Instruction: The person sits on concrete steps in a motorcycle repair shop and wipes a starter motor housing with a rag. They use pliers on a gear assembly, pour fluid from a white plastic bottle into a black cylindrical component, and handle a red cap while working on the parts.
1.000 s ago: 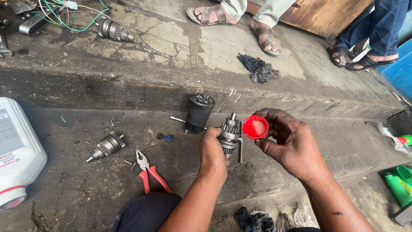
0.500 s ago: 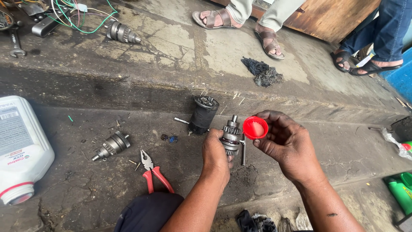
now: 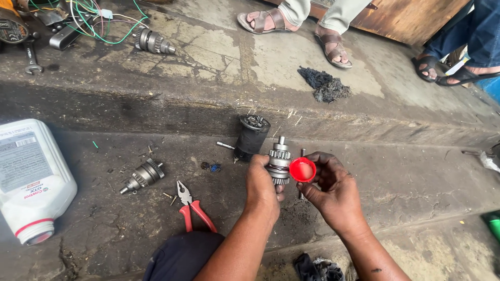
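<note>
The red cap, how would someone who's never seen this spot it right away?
Start at the white plastic jug lying at left, then move right past the red-handled pliers to the two hands. The right hand pinches the red cap beside the geared metal part. It is small, round, bright red.

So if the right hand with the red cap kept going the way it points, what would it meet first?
The right hand holds the red cap pointing left, towards the geared metal part in the left hand. That part comes first; cap and part look almost touching, though depth is unclear.
</note>
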